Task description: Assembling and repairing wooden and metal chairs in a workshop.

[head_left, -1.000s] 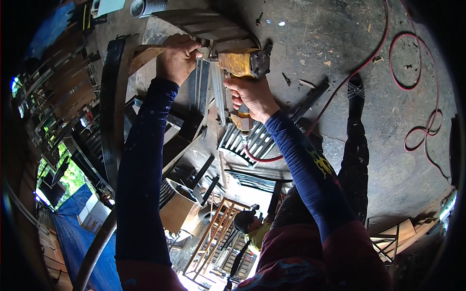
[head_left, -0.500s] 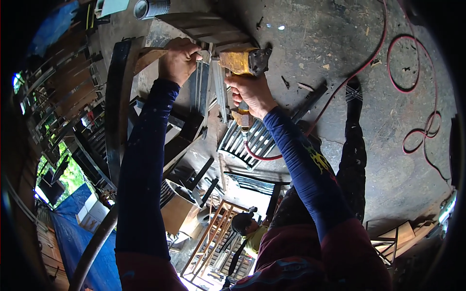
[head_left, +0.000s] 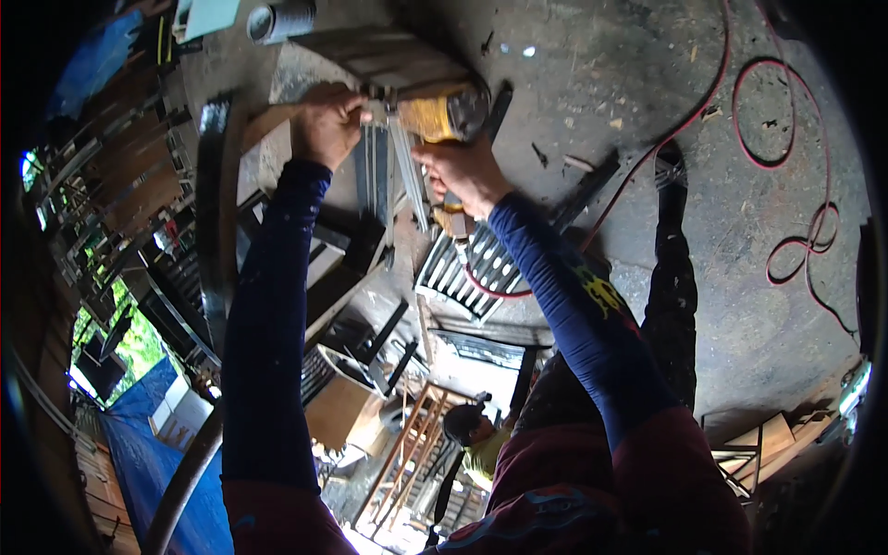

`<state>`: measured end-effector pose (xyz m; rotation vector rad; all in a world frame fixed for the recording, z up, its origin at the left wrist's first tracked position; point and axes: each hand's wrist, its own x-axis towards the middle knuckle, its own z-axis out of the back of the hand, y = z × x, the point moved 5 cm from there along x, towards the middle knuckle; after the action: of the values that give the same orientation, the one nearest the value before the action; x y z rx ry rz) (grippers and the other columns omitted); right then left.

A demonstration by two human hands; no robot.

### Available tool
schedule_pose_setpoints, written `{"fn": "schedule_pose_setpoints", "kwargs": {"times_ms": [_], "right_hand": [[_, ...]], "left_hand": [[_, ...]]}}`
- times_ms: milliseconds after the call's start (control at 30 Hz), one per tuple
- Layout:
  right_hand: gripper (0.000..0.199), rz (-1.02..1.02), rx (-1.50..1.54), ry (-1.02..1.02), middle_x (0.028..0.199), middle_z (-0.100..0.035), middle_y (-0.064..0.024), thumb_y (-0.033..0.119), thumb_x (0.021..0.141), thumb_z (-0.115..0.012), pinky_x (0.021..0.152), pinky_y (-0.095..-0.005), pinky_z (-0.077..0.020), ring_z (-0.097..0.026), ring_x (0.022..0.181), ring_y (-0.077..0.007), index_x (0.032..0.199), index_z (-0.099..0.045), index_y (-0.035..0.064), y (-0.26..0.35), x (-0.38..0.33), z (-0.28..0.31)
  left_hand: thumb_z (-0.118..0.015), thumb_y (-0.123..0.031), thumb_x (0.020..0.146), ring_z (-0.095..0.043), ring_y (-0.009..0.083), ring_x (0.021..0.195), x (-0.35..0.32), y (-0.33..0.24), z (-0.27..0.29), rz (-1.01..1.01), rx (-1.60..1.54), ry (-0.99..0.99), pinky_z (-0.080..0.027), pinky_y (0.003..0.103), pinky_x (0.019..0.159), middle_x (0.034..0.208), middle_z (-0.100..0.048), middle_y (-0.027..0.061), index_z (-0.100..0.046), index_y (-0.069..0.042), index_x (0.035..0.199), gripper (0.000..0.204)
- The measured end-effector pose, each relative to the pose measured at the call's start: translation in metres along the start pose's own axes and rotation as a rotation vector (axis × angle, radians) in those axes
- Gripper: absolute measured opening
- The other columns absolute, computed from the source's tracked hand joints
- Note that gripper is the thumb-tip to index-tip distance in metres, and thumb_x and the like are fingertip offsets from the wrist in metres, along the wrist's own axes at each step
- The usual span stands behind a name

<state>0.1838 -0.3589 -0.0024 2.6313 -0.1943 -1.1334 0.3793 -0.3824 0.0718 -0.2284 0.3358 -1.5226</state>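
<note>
My right hand (head_left: 462,174) is wrapped round the handle of a yellow-and-black nail gun (head_left: 431,117), a red air hose (head_left: 499,294) joined to its base. The gun lies sideways, its nose pointing left toward my left hand. My left hand (head_left: 326,129) is closed on a brown wooden piece (head_left: 265,124) where it meets a wooden frame, close to the gun's nose. The fingers hide part of that joint. Below the hands is a dark wooden frame (head_left: 347,268). A long dark curved board (head_left: 216,213) stands to the left.
A slatted panel (head_left: 470,273) lies below the gun. At the top left is a metal can (head_left: 280,22). Loops of red hose (head_left: 764,165) run over the concrete floor on the right. A person in a yellow top (head_left: 483,455) is near wooden frames (head_left: 407,453) at the bottom.
Both hands and the nail gun have shifted slightly left, and the left hand sits a little lower. The whole view has also moved a little. Both grips stay closed.
</note>
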Motion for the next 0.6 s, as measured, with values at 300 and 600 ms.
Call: {"fn": "schedule_pose_setpoints", "kwargs": {"times_ms": [300, 600], "right_hand": [[0.027, 0.157, 0.158, 0.194, 0.090, -0.066, -0.0058, 0.007, 0.081, -0.073, 0.065, -0.0274, -0.0548, -0.063, 0.076, -0.0115, 0.104, -0.061, -0.0005, -0.027, -0.036, 0.016], [0.020, 1.015, -0.871, -0.044, 0.064, -0.065, -0.0176, 0.007, 0.078, -0.066, 0.056, -0.0383, -0.0570, -0.065, 0.054, -0.0280, 0.095, -0.064, -0.0027, -0.038, -0.054, -0.036]], "left_hand": [[-0.075, -0.006, 0.073, -0.066, 0.0273, 0.076, 0.001, -0.005, 0.007, -0.009, 0.104, -0.020, -0.053, 0.036, 0.071, 0.083, -0.069, 0.0103, -0.073, -0.004, 0.087, 0.015], [-0.074, -0.009, 0.078, -0.071, 0.0216, 0.079, 0.005, 0.012, 0.001, 0.201, 0.123, 0.243, -0.057, 0.033, 0.072, 0.089, -0.073, 0.0096, -0.073, -0.004, 0.095, 0.017]]}}
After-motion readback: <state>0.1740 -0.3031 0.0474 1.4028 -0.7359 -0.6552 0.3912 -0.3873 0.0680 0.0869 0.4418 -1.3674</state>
